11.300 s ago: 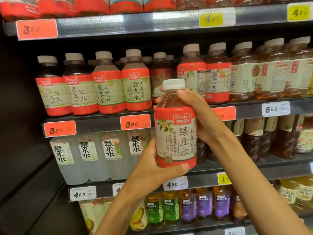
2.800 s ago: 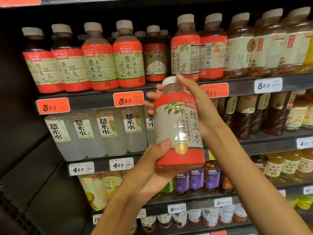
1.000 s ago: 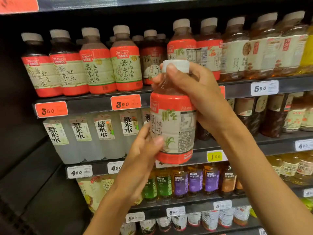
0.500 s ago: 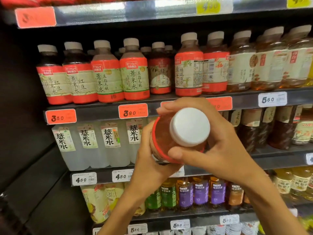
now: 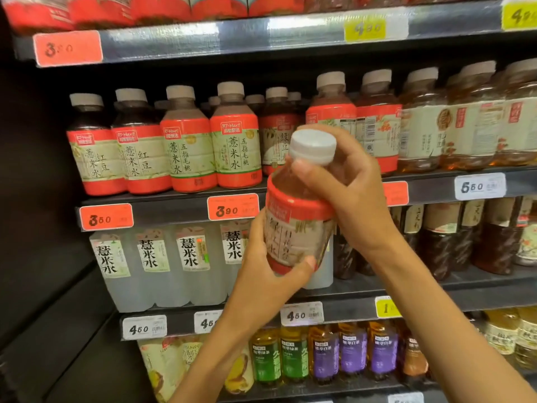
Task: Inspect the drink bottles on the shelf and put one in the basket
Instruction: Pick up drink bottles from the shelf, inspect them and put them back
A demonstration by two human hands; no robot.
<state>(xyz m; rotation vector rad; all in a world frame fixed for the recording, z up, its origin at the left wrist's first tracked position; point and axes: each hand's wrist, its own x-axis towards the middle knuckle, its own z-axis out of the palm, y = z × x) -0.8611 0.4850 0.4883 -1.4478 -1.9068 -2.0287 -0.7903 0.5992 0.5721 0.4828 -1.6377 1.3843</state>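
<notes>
Bottle (image 5: 293, 228) tilts cap-up toward the camera, left hand (image 5: 267, 274) fingers gripping its base, right hand (image 5: 351, 193) its neck.

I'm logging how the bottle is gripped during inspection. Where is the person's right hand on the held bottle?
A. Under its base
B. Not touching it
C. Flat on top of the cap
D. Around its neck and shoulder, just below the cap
D: the right hand wraps the bottle just below the white cap, while the left hand holds the lower part.

The held bottle (image 5: 293, 228) has a motion-blurred, unreadable label, its base hidden by the left hand (image 5: 267, 274). The top shelf's bottles (image 5: 162, 7) are cut off by the upper edge.
</notes>
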